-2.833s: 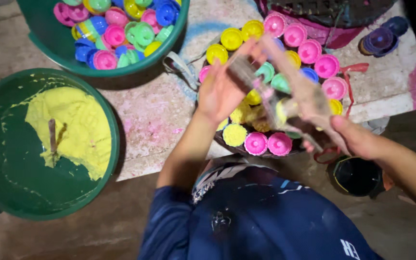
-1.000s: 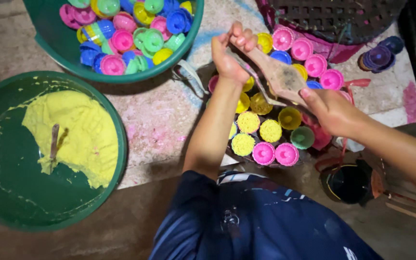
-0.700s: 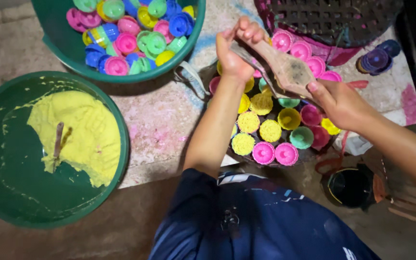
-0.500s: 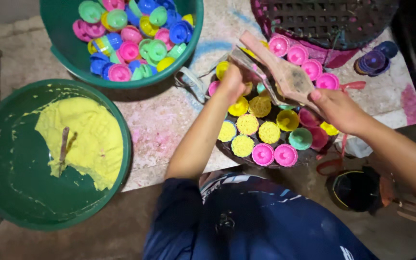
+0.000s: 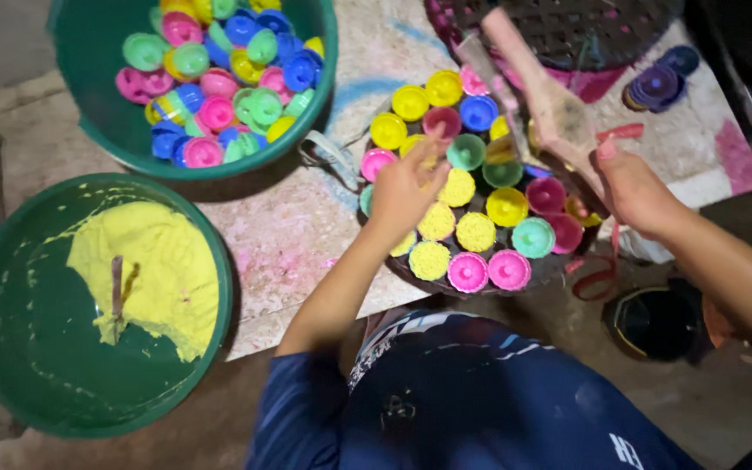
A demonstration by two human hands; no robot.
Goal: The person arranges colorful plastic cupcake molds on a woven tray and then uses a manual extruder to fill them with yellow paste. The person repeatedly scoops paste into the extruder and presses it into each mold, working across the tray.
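A round dark tray (image 5: 559,268) holds several small coloured cups (image 5: 533,237); some are packed with yellow powder (image 5: 476,231). My left hand (image 5: 406,185) rests over the left side of the tray, fingers curled on the filled cups; whether it holds one I cannot tell. My right hand (image 5: 633,191) grips a flat wooden paddle (image 5: 541,96) that slants up and away over the tray's far side.
A green basin (image 5: 19,348) with a heap of yellow powder (image 5: 145,274) and a stick (image 5: 117,287) sits at the left. Another green basin (image 5: 89,96) full of empty coloured cups stands behind. A dark mesh basket (image 5: 585,30) and purple caps (image 5: 654,83) lie at the back right, a dark pot (image 5: 659,322) below.
My left hand has come down from the paddle's far end onto the filled cups at the tray's left. The paddle has lifted and tilted steeper.
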